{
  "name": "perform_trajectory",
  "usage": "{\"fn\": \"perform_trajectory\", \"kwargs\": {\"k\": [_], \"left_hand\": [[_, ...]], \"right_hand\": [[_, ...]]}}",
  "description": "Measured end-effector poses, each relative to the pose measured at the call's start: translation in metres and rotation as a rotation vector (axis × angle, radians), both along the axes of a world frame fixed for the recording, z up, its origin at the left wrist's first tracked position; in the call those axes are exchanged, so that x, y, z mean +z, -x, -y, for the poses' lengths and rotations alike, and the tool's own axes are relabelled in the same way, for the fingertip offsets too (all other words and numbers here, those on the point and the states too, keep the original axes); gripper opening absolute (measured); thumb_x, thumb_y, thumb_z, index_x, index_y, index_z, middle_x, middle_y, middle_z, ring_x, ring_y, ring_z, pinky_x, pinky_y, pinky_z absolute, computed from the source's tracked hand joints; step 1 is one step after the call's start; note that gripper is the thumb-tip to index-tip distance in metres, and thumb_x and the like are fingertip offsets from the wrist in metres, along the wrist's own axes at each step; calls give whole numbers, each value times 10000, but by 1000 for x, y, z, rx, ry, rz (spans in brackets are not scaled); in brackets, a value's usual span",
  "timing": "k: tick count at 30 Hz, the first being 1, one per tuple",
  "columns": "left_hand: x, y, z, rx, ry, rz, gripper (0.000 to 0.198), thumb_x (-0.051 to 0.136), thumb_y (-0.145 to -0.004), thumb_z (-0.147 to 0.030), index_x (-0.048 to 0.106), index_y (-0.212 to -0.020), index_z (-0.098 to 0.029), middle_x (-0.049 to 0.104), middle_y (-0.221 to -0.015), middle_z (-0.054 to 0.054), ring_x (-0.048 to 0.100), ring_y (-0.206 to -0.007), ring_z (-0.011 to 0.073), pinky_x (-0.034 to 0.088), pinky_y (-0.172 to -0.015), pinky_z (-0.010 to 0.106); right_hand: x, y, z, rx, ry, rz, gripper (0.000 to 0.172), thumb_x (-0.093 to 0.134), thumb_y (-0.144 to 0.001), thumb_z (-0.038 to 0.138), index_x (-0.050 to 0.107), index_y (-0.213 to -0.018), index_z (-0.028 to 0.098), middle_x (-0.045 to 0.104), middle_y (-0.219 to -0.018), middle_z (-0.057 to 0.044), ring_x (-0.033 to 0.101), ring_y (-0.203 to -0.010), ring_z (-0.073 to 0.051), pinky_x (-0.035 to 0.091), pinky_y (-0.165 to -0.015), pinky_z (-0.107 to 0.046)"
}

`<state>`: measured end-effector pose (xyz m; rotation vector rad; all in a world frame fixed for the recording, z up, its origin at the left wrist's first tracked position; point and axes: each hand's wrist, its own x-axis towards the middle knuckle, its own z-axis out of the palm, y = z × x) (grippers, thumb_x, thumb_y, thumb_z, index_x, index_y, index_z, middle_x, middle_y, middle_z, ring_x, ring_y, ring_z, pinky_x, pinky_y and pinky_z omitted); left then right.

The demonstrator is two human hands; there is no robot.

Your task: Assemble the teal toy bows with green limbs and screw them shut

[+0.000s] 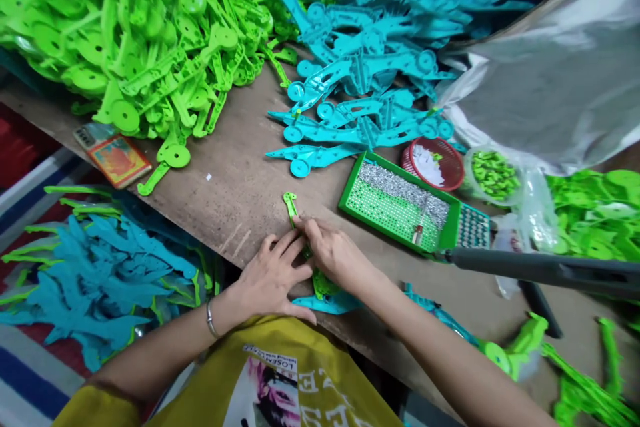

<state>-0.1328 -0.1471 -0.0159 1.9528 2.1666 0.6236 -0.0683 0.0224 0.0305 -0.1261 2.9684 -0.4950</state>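
My left hand (275, 273) rests at the table edge, its fingers bent down on a long, hooked lime-green plastic part (290, 203) and holding it in place. The thumb stretches out over a turquoise plastic part (330, 303) beneath. Closed in a pinch above the green part is my right hand (333, 250); whatever its fingertips hold is hidden. Both hands cover the middle of the green part. To the right lies a green tray (390, 213) with small silver metal pieces, probably screws, and a thin stick-like tool (420, 223).
Piles of lime-green parts (150, 47) and turquoise parts (370, 67) fill the back. Joined turquoise-and-green pieces (110, 273) are heaped lower left. A red basket (445, 160), a tub of small green pieces (495, 173) and a dark rod (540, 270) stand right.
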Motion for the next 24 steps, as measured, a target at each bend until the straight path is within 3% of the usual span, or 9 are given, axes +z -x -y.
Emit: {"fn": "perform_trajectory", "kwargs": {"k": [4,7,11,15,17,21,24], "left_hand": [[1,0,1,6,9,5,855,394,-756,-869,575,-1309,-242,457,-1447,201,380,-1331,395,300,-1018,548],[4,1,1,5,25,-10,880,396,-757,-867,552,-1342,-228,442,-1460,207,365,-1347,391,299,-1024,537],[6,2,1,-1,19,-35,920,352,-764,-874,507,-1385,-214,393,-1499,225,329,-1383,384,290,-1028,543],[2,1,1,7,5,-35,915,356,-753,-883,533,-1353,-216,382,-1501,238,331,-1384,391,290,-1028,559],[1,0,1,16,-6,-28,914,378,-734,-891,553,-1331,-221,394,-1489,240,334,-1382,398,292,-1030,569],[-1,-1,2,34,15,-8,905,424,-692,-907,600,-1283,-245,453,-1446,219,372,-1357,412,313,-1030,582],[1,0,2,39,24,-23,956,419,-669,-924,569,-1333,-252,447,-1459,225,388,-1353,418,336,-1024,596]], "right_hand": [[4,11,8,63,-158,-2,265,459,-888,53,545,-1138,45,671,-1156,-248,626,-1179,-298,430,-1111,-477],[6,16,-1,-19,42,50,354,466,-855,23,514,-1201,78,715,-1086,-190,683,-1080,-263,526,-994,-417],[1,10,-20,-160,371,-35,607,418,-861,18,301,-1435,176,688,-1242,-133,678,-1118,-200,562,-902,-347],[-7,2,-18,-148,301,-54,604,440,-856,26,309,-1428,173,714,-1143,-132,707,-995,-209,564,-818,-345],[-6,2,-11,-94,193,-11,511,459,-863,33,388,-1357,140,716,-1046,-134,703,-924,-216,553,-773,-334],[2,7,1,-36,10,40,138,466,-925,97,552,-1028,126,685,-948,-142,673,-908,-236,532,-778,-344],[1,7,-2,-77,76,32,147,481,-902,74,562,-1012,128,700,-949,-139,683,-902,-234,536,-787,-341]]}}
